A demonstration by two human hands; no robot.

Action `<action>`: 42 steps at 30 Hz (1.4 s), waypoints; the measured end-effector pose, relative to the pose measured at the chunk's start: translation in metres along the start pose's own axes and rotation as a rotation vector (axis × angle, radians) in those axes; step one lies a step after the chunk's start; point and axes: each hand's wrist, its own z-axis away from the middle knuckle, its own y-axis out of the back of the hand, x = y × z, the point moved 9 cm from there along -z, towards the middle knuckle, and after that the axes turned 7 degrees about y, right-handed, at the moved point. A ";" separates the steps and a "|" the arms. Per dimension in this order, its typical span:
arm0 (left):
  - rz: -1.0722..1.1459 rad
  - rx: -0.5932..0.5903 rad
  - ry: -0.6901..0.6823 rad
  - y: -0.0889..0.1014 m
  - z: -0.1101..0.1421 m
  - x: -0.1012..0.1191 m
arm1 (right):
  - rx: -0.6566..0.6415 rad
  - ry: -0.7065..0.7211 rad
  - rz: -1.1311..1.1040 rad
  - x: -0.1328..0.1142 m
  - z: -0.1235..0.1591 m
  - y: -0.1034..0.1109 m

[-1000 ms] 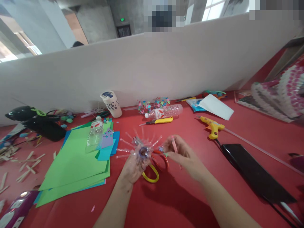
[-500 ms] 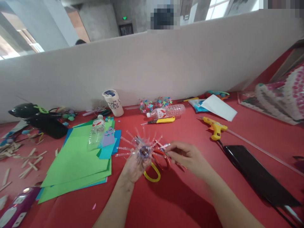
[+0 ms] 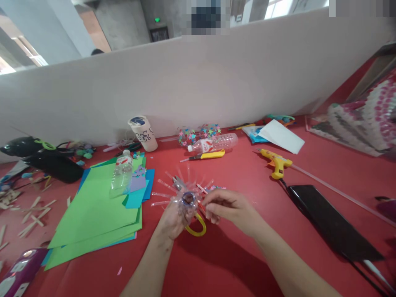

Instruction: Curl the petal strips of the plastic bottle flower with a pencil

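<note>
My left hand (image 3: 173,218) is wrapped round a clear cut plastic bottle top (image 3: 188,199), its round neck facing me. Narrow plastic strips fan out from it on all sides. On its right side, my right hand (image 3: 230,209) has thumb and fingers closed together at the strips, pinching near their base; the fingertips partly hide what they grip. Beneath the bottle top lie scissors with a yellow handle (image 3: 199,232), and a bit of red shows beside it. Small coloured stars (image 3: 219,188) lie just behind my right fingers.
Green sheets (image 3: 95,214) with a clear bottle (image 3: 122,173) on them lie left. Behind are a white cup (image 3: 144,134), another bottle (image 3: 213,143) and a yellow utility knife (image 3: 212,155). At right are a yellow glue gun (image 3: 276,162) and a black power bank-like slab (image 3: 331,220).
My right hand has moved left and inward, from the tip of a strip towards the bottle top. My left hand still holds the bottle top. The view has shifted slightly.
</note>
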 end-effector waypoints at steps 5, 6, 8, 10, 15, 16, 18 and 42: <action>-0.060 -0.007 -0.042 0.000 0.002 0.004 | 0.025 -0.032 -0.130 0.004 -0.001 0.000; -0.067 -0.001 -0.045 0.001 0.002 0.005 | 0.037 -0.041 -0.145 0.004 -0.001 0.000; -0.074 0.016 -0.048 0.003 0.002 0.006 | 0.051 -0.058 -0.165 0.005 -0.001 0.001; -0.082 0.042 -0.052 0.005 0.002 0.007 | 0.056 -0.068 -0.181 0.005 0.000 0.000; -0.106 0.086 -0.056 0.008 0.003 0.007 | 0.081 -0.083 -0.149 0.005 0.000 0.002; -0.114 0.083 -0.051 0.008 0.003 0.006 | 0.090 -0.085 -0.136 0.006 0.000 0.003; -0.126 0.065 -0.051 0.007 0.002 0.005 | 0.105 -0.089 -0.112 0.006 0.000 0.004; 0.010 0.015 -0.009 -0.001 0.003 0.005 | 0.042 0.053 -0.133 -0.007 0.001 0.003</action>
